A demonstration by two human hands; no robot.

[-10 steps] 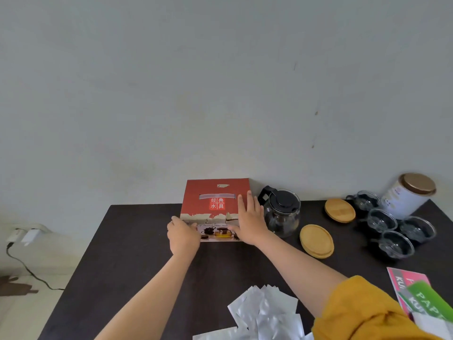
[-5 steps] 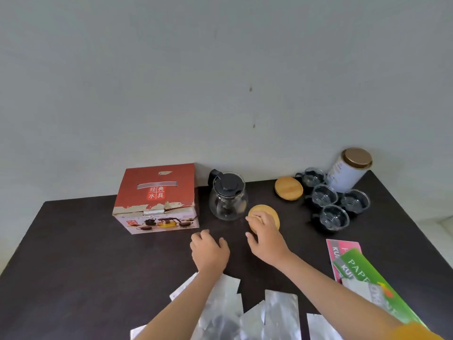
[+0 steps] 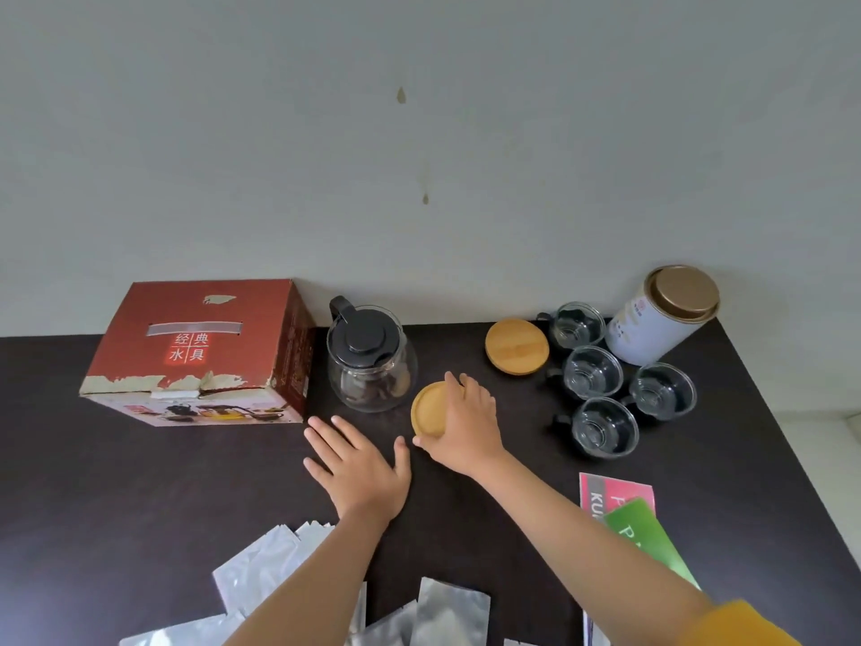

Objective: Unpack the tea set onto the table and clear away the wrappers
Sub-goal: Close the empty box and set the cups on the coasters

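1. Head view: the right hand [image 3: 466, 426] has its fingers clamped on a round wooden coaster [image 3: 428, 409] lying on the dark counter [image 3: 140, 482], just beside the glass teapot [image 3: 370, 361].
2. The left hand [image 3: 361, 463] rests flat, fingers spread apart, near the red box [image 3: 200, 352]; silver wrappers [image 3: 261, 571] lie at the near edge.

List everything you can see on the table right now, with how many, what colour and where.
box: 1, red, far left
teapot: 1, clear glass with black lid, right of box
wooden coasters: 2, tan, one under right hand, one by cups
glass cups: 4, clear, far right
tin: 1, white with gold lid, back right corner
foil wrappers: several, silver, near edge
paper packs: pink and green, near right
table: 1, dark
left hand: flat on table
right hand: on near coaster
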